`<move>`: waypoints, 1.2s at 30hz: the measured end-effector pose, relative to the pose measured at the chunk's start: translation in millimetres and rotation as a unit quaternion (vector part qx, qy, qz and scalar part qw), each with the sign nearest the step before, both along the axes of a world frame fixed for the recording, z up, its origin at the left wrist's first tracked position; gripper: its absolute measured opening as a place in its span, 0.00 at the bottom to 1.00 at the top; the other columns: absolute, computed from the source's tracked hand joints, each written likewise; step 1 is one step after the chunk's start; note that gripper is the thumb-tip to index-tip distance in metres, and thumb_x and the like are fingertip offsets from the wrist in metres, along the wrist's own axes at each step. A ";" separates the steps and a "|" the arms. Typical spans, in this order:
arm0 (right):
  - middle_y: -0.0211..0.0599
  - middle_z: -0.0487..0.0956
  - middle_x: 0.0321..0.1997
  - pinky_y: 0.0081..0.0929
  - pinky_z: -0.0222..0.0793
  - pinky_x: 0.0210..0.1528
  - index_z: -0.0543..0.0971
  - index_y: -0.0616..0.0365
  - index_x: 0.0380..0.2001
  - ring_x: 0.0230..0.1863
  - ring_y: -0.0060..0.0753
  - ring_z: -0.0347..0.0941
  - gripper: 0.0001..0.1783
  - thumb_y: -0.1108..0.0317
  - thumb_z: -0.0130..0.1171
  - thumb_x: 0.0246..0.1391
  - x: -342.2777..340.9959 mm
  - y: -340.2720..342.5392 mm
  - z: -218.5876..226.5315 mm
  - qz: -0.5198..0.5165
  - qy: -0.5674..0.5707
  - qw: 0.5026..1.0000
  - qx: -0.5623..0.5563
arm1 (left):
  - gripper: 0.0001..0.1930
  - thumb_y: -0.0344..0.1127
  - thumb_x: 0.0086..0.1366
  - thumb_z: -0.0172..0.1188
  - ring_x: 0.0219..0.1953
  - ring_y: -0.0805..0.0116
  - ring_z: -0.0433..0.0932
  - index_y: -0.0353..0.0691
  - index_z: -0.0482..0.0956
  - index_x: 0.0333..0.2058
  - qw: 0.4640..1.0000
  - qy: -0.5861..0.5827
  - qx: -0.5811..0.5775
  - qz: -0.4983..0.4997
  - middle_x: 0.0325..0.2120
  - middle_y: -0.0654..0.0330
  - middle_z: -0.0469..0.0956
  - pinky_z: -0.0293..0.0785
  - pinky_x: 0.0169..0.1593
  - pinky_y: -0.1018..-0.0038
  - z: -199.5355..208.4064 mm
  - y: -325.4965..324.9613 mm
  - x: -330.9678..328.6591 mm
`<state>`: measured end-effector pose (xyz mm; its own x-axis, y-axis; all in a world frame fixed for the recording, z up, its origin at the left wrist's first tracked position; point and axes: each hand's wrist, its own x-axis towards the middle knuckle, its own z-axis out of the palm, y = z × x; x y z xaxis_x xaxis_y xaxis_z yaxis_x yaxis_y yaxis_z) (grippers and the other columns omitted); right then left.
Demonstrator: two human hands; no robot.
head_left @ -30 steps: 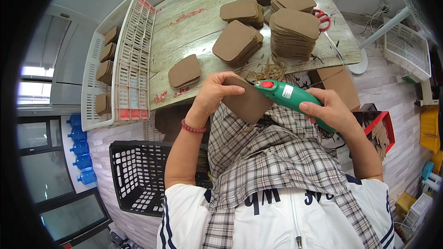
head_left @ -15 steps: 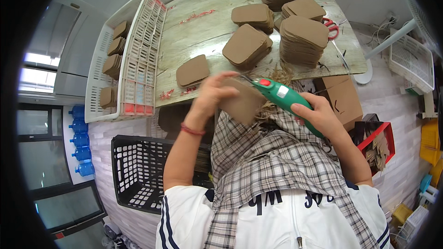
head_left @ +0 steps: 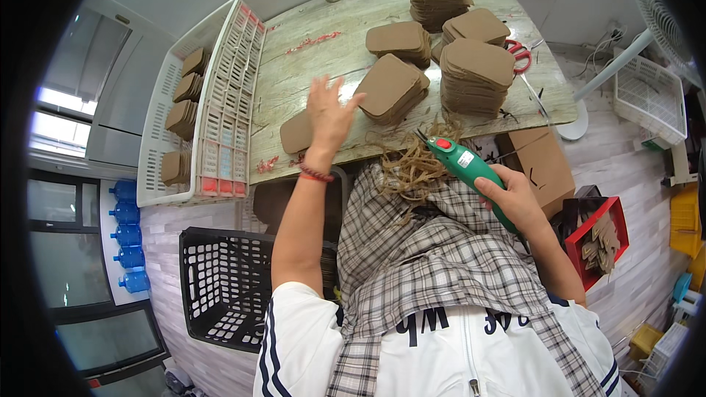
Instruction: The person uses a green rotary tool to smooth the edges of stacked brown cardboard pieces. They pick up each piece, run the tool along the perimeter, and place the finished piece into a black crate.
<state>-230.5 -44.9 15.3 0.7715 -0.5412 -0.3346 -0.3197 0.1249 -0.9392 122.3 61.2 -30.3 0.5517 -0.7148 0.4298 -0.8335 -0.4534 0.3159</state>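
My left hand (head_left: 331, 116) reaches over the table with its fingers spread and holds nothing. Beneath its wrist, partly covered, lies a low pile of brown rounded pieces (head_left: 296, 133). Just right of the fingertips stands a taller stack of brown pieces (head_left: 391, 87). In my right hand (head_left: 512, 198) is a green pair of electric scissors (head_left: 463, 162) with a red button, its metal tip pointing up and left. Below that tip, a heap of thin brown trimmings (head_left: 413, 165) lies on the checked apron (head_left: 426, 265) over my lap.
Several more brown stacks (head_left: 476, 77) stand at the table's right, beside red-handled scissors (head_left: 519, 57). A white crate (head_left: 234, 103) with brown bundles is at the left. Below are a black crate (head_left: 224, 279), a cardboard box (head_left: 544, 169) and a red-edged box (head_left: 621, 224).
The brown piece has left my left hand, which moved forward over the table and opened. My right hand keeps the electric scissors, now slightly lower and further right.
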 end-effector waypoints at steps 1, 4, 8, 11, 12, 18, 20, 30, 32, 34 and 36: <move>0.29 0.74 0.24 0.18 0.67 0.27 0.77 0.65 0.39 0.23 0.16 0.68 0.18 0.59 0.60 0.55 -0.3 0.1 0.1 -0.002 -0.001 1.000 -0.003 | 0.34 0.56 0.56 0.60 0.65 0.46 0.50 0.35 0.70 0.54 0.999 0.017 0.029 -0.015 0.59 0.45 0.62 0.44 0.65 0.50 2.0 -11.7 -12.4; 0.29 0.74 0.24 0.19 0.68 0.27 0.77 0.66 0.38 0.23 0.16 0.69 0.19 0.58 0.60 0.55 -2.0 3.3 0.6 -0.012 -0.014 1.000 0.004 | 0.36 0.55 0.54 0.62 0.67 0.47 0.44 0.34 0.69 0.55 0.997 0.053 0.059 -0.019 0.61 0.44 0.58 0.37 0.67 0.50 -2.4 -21.5 -24.6; 0.29 0.74 0.23 0.19 0.67 0.27 0.76 0.66 0.38 0.23 0.17 0.69 0.18 0.59 0.60 0.55 -4.9 2.8 -2.4 -0.023 -0.025 0.999 0.000 | 0.32 0.47 0.49 0.68 0.66 0.47 0.47 0.36 0.71 0.51 0.999 0.040 -0.013 0.003 0.60 0.44 0.59 0.42 0.66 0.53 3.2 -23.3 -35.9; 0.29 0.73 0.23 0.19 0.67 0.26 0.76 0.66 0.38 0.23 0.17 0.68 0.17 0.60 0.59 0.56 -3.6 2.0 0.5 -0.026 -0.031 0.999 0.004 | 0.34 0.44 0.46 0.70 0.66 0.48 0.48 0.36 0.70 0.50 0.996 0.049 -0.070 -0.011 0.60 0.45 0.58 0.42 0.66 0.52 12.8 -25.7 -39.3; 0.28 0.73 0.23 0.19 0.67 0.27 0.76 0.66 0.38 0.23 0.16 0.68 0.17 0.60 0.59 0.56 -3.9 1.1 0.1 -0.026 -0.033 0.999 0.004 | 0.30 0.40 0.45 0.71 0.64 0.48 0.53 0.37 0.73 0.48 0.995 0.039 -0.096 -0.011 0.57 0.47 0.62 0.46 0.64 0.54 14.0 -27.0 -40.3; 0.28 0.73 0.23 0.19 0.67 0.27 0.76 0.65 0.37 0.23 0.16 0.68 0.16 0.60 0.59 0.56 -1.6 0.8 4.4 -0.029 -0.034 0.999 0.006 | 0.21 0.38 0.43 0.71 0.54 0.53 0.63 0.40 0.79 0.38 0.996 0.014 -0.085 -0.004 0.47 0.55 0.71 0.57 0.57 0.60 0.9 -27.0 -32.1; 0.28 0.73 0.23 0.18 0.66 0.27 0.76 0.65 0.37 0.23 0.16 0.68 0.16 0.60 0.59 0.56 -2.9 0.7 4.0 -0.030 -0.031 0.999 0.003 | 0.18 0.37 0.42 0.71 0.49 0.54 0.65 0.40 0.77 0.34 0.996 0.008 -0.094 0.007 0.42 0.57 0.72 0.59 0.54 0.62 8.5 -28.3 -38.9; 0.27 0.74 0.23 0.18 0.65 0.26 0.77 0.64 0.36 0.23 0.15 0.67 0.15 0.60 0.60 0.56 1.4 0.4 13.5 -0.046 -0.049 0.998 0.003 | 0.10 0.26 0.59 0.63 0.32 0.74 0.74 0.40 0.67 0.30 0.750 0.561 -0.338 -0.091 0.35 0.60 0.75 0.73 0.35 0.77 31.9 -16.1 -54.2; 0.27 0.73 0.22 0.17 0.65 0.26 0.77 0.64 0.36 0.22 0.15 0.67 0.16 0.60 0.60 0.56 4.2 2.3 18.2 -0.062 -0.064 0.996 -0.009 | 0.09 0.24 0.60 0.60 0.38 0.70 0.75 0.38 0.67 0.34 0.649 0.623 -0.429 -0.084 0.38 0.58 0.75 0.75 0.42 0.73 49.9 -17.5 -80.7; 0.27 0.73 0.22 0.16 0.64 0.25 0.76 0.64 0.37 0.22 0.14 0.67 0.16 0.60 0.60 0.56 9.1 5.4 25.8 -0.078 -0.070 0.994 -0.040 | 0.12 0.21 0.62 0.56 0.46 0.64 0.76 0.35 0.68 0.43 0.542 0.672 -0.496 -0.095 0.43 0.56 0.74 0.75 0.53 0.66 49.2 -20.3 -94.0; 0.26 0.73 0.22 0.15 0.64 0.25 0.76 0.64 0.38 0.21 0.14 0.66 0.17 0.59 0.60 0.56 12.4 7.8 30.0 -0.092 -0.080 0.991 -0.046 | 0.16 0.22 0.62 0.56 0.49 0.62 0.74 0.35 0.67 0.48 0.487 0.688 -0.524 -0.120 0.47 0.56 0.74 0.73 0.55 0.65 46.8 -26.2 -103.9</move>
